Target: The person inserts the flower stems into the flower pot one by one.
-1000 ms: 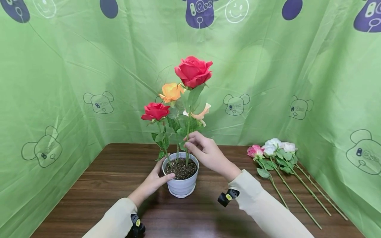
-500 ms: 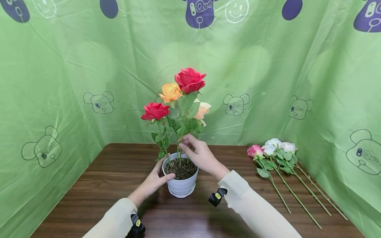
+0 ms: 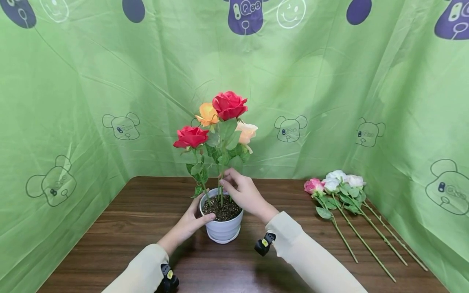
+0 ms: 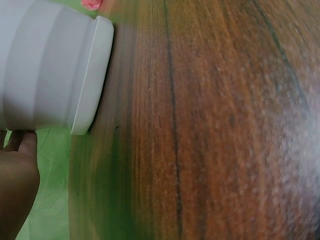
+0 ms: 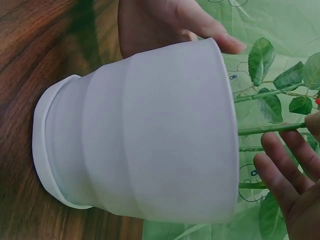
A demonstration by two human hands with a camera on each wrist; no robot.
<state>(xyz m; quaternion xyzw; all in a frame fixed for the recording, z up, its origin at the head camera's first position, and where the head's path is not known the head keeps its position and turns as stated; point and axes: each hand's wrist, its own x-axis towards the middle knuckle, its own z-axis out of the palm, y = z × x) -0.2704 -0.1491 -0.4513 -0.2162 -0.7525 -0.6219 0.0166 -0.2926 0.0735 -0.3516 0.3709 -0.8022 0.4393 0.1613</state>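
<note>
A white ribbed pot (image 3: 224,230) of dark soil stands on the table, its saucer beneath. My left hand (image 3: 187,223) grips the pot's left side, thumb over the rim; in the left wrist view its fingers lie against the pot (image 4: 42,65). My right hand (image 3: 246,194) pinches the green stem (image 5: 270,129) of the taller red rose (image 3: 230,106), whose lower end meets the soil. The lower red rose (image 3: 191,137), the orange rose (image 3: 207,114) and the peach rose (image 3: 247,132) stand around it in the pot.
At the right of the wooden table (image 3: 146,211) lie a pink rose (image 3: 314,186) and white roses (image 3: 336,176), their long stems pointing toward the front right. A green printed curtain (image 3: 165,61) surrounds the table's back and sides.
The taller red rose has moved down and left, together with my right hand, and its stem now stands nearer the pot's middle. My left hand has stayed on the pot.
</note>
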